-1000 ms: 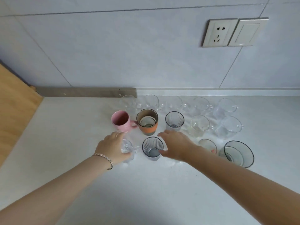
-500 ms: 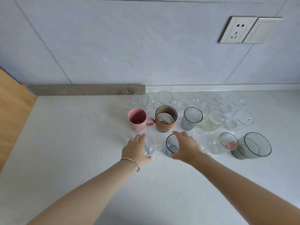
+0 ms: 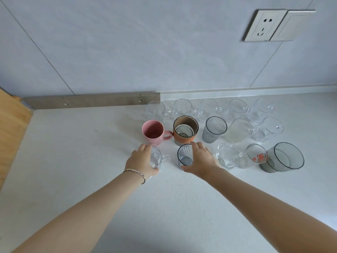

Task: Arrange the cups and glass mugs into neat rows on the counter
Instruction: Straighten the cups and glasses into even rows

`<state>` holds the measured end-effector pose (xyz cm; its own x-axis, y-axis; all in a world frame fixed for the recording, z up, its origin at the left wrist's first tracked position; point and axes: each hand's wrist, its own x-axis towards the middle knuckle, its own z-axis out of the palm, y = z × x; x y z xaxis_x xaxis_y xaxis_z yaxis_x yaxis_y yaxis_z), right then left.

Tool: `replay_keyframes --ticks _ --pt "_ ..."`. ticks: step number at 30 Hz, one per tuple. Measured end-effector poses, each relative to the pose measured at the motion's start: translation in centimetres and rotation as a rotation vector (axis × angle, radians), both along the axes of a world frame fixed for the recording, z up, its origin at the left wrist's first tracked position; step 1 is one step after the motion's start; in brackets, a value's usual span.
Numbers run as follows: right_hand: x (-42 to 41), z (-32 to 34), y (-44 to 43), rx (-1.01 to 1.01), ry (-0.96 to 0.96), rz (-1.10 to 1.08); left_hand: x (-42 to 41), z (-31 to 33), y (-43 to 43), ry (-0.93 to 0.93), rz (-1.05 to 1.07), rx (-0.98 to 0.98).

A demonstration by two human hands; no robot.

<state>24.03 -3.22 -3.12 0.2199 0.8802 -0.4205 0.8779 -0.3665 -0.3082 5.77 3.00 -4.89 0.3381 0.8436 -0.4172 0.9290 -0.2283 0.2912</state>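
Three rows of cups stand on the white counter [image 3: 91, 170]. My left hand [image 3: 139, 161] grips a small clear glass mug [image 3: 157, 158] at the left end of the front row. My right hand [image 3: 201, 159] is curled round a ribbed grey glass [image 3: 184, 156] beside it. Further right in that row stand a clear mug [image 3: 228, 157], a glass with red print [image 3: 255, 156] and a wide grey glass [image 3: 284, 157]. The middle row holds a pink mug [image 3: 153, 132], an orange-brown cup [image 3: 185, 129], a second ribbed grey glass [image 3: 214, 129] and two clear mugs. Several clear mugs [image 3: 209, 108] line the wall.
A wooden panel [image 3: 11, 128] borders the counter on the left. A metal strip [image 3: 91, 101] runs along the wall's base. A wall socket and switch [image 3: 277, 24] sit high at the right.
Both hands stay on their glasses in the front row. The view has shifted, so the cups appear further right than a second ago.
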Motion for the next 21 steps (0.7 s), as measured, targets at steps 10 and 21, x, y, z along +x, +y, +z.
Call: replay_keyframes --ticks 10,21 --pt "5.9 3.1 -3.2 0.079 -0.022 0.062 2.9 2.8 -1.4 0.108 -0.149 0.309" --pt "18.6 2.6 -5.9 -0.095 -0.112 0.222 20.5 3.8 -7.4 0.12 -0.193 0.033"
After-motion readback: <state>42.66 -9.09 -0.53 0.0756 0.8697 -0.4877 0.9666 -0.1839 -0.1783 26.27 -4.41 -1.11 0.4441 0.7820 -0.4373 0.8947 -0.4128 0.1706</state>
